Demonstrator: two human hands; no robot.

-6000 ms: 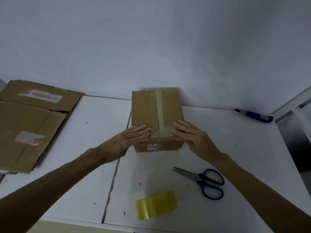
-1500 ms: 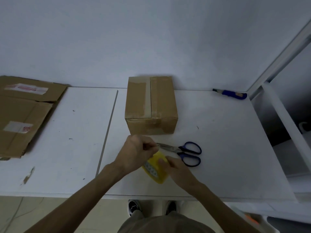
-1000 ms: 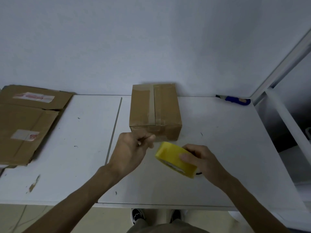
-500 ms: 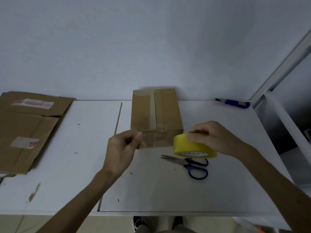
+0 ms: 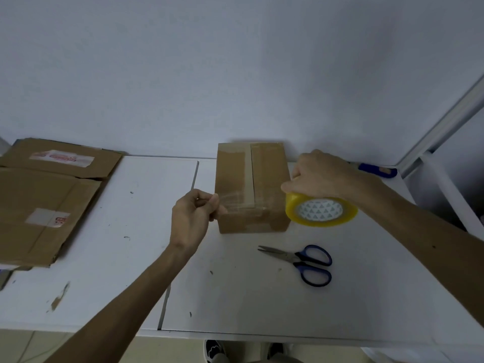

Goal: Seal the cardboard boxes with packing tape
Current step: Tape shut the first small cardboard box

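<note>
The cardboard box (image 5: 264,174) stands at the far middle of the white desk (image 5: 235,305), its back edge close to the wall. At its near left corner the left hand (image 5: 192,218) pinches the free end of a clear, wrinkled tape strip (image 5: 241,203). The strip stretches across the near end of the box top to the yellow tape roll (image 5: 320,213), which the right hand (image 5: 319,176) grips from above just off the near right corner. A matte tan band runs down the middle of the box top. A broad stretch of smooth, scuffed desk lies between the box and the near edge, split by a thin seam (image 5: 180,244). Blue-handled scissors (image 5: 301,260) lie flat near the box's right. Flattened cardboard (image 5: 47,200) lies far left, well apart from the box, and a blue-handled tool (image 5: 377,171) lies at the far right edge.
</note>
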